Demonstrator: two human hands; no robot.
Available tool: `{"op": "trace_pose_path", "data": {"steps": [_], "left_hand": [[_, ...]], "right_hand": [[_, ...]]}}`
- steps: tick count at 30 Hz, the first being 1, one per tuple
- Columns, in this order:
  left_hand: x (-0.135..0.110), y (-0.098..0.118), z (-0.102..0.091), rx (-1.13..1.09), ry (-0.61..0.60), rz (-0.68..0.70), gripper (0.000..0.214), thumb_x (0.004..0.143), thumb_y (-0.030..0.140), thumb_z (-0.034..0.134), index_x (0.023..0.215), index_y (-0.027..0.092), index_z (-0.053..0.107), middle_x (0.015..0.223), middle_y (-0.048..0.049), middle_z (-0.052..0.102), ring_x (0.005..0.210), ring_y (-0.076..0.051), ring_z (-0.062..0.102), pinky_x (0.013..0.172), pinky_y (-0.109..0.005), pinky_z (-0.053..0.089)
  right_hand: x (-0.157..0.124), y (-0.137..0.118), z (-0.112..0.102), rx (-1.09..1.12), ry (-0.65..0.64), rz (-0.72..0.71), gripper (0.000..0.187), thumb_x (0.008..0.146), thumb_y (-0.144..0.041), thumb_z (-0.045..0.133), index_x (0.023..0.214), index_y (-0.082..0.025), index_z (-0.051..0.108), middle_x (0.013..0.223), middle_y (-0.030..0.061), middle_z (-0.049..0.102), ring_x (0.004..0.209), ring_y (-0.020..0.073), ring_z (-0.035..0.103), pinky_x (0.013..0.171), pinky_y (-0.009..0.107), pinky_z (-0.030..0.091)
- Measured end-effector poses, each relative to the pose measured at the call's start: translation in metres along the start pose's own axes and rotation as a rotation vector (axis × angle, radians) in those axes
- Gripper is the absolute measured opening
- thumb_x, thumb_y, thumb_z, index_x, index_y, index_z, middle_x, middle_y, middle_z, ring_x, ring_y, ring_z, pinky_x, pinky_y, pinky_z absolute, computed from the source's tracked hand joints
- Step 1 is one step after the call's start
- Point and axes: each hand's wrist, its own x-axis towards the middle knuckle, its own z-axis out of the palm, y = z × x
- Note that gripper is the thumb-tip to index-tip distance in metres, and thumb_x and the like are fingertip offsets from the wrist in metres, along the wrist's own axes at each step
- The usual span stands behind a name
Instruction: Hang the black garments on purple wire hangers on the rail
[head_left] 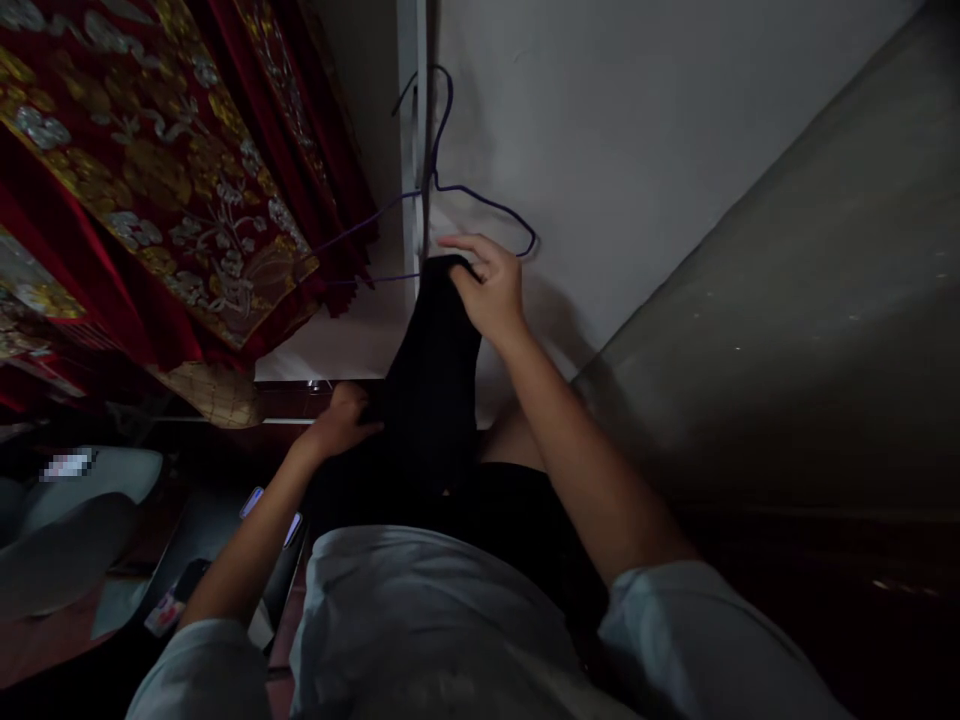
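Note:
A black piece of clothing (435,380), its exact kind too dark to tell, stretches between my hands in front of my lap. My right hand (496,285) pinches its upper end between thumb and fingers, with the index finger pointing out to the left. Lower down on the left, my left hand (343,422) is closed at the cloth's side edge; its fingertips are partly lost in the black fabric. Just above the garment is a purple wire hanger (487,198), whose lower part passes behind my right hand and the cloth.
A narrow upright post (411,130) runs along the pale wall (600,120). Red cloth with gold and silver embroidery (187,180) hangs at the upper left. A grey chair (90,530) stands at lower left. A dull greenish panel (787,280) slants along the right.

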Motion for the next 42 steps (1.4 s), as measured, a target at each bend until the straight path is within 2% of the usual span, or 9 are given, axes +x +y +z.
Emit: {"op": "trace_pose_path", "data": {"steps": [5,10,15,18,21,25,29,37,42], "left_hand": [[-0.001,0.001,-0.049,0.262,-0.032,-0.068,0.023,0.092,0.034,0.062,0.106,0.021,0.076,0.102,-0.0141,0.077,0.097,-0.032,0.072,0.086,-0.037,0.052],[0.019,0.003,-0.089,0.197,-0.081,-0.065,0.032,0.085,0.047,0.071,0.065,0.022,0.069,0.063,-0.0057,0.066,0.060,-0.023,0.062,0.063,-0.030,0.046],[0.059,0.034,-0.114,0.132,-0.017,0.131,0.034,0.081,0.047,0.077,0.063,0.019,0.070,0.065,-0.0028,0.063,0.061,-0.017,0.055,0.060,-0.027,0.040],[0.081,0.059,-0.121,0.071,-0.055,0.173,0.034,0.083,0.045,0.076,0.064,0.017,0.069,0.065,-0.0017,0.059,0.062,-0.015,0.052,0.062,-0.026,0.039],[0.091,0.068,-0.129,0.000,-0.138,0.129,0.036,0.083,0.048,0.075,0.069,0.016,0.067,0.065,0.0006,0.057,0.063,-0.013,0.052,0.062,-0.025,0.039],[0.091,0.047,-0.135,0.079,-0.286,0.030,0.044,0.080,0.058,0.072,0.067,0.016,0.066,0.065,0.0001,0.058,0.065,-0.014,0.052,0.063,-0.025,0.039],[0.085,0.031,-0.136,0.059,-0.461,-0.021,0.043,0.078,0.060,0.069,0.081,0.017,0.076,0.082,-0.0033,0.072,0.081,-0.021,0.063,0.074,-0.028,0.046],[0.090,0.070,-0.146,-0.044,-0.130,0.085,0.025,0.081,0.039,0.063,0.077,0.015,0.069,0.072,-0.0027,0.063,0.072,-0.018,0.055,0.069,-0.029,0.045],[0.107,0.048,-0.122,0.046,-0.237,0.063,0.026,0.076,0.040,0.064,0.068,0.016,0.068,0.070,-0.0022,0.064,0.073,-0.019,0.059,0.072,-0.031,0.045]], "right_hand": [[0.031,0.055,-0.004,-0.115,0.059,0.250,0.022,0.087,-0.015,0.057,0.065,-0.018,0.059,0.062,-0.0054,0.053,0.065,0.0090,0.049,0.064,0.019,0.039],[0.021,0.032,-0.058,-0.539,0.034,0.185,0.042,0.080,-0.021,0.067,0.048,-0.019,0.042,0.049,-0.0057,0.026,0.052,0.0082,0.028,0.051,0.027,0.016],[0.008,0.004,-0.085,-0.644,0.091,0.080,0.040,0.077,-0.018,0.063,0.048,-0.020,0.035,0.051,-0.0044,0.021,0.053,0.0079,0.024,0.052,0.028,0.014],[0.003,0.002,-0.080,-0.665,0.116,0.067,0.040,0.076,-0.018,0.062,0.048,-0.020,0.033,0.053,-0.0045,0.020,0.054,0.0079,0.024,0.053,0.028,0.015],[-0.004,0.000,-0.078,-0.694,0.124,0.049,0.038,0.076,-0.018,0.059,0.051,-0.020,0.030,0.055,-0.0045,0.021,0.055,0.0079,0.024,0.054,0.028,0.016],[-0.009,-0.005,-0.081,-0.713,0.125,-0.003,0.038,0.077,-0.019,0.058,0.052,-0.020,0.029,0.056,-0.0043,0.021,0.056,0.0077,0.025,0.055,0.029,0.017],[-0.012,-0.009,-0.081,-0.684,0.099,0.022,0.039,0.077,-0.019,0.059,0.051,-0.020,0.029,0.055,-0.0044,0.021,0.054,0.0075,0.024,0.054,0.029,0.017],[-0.017,-0.010,-0.076,-0.658,0.100,0.024,0.038,0.078,-0.021,0.058,0.052,-0.020,0.031,0.056,-0.0044,0.023,0.055,0.0077,0.025,0.055,0.028,0.018],[-0.022,-0.013,-0.079,-0.686,0.111,-0.027,0.038,0.079,-0.022,0.058,0.053,-0.020,0.031,0.057,-0.0038,0.023,0.056,0.0081,0.027,0.056,0.028,0.018]]}}
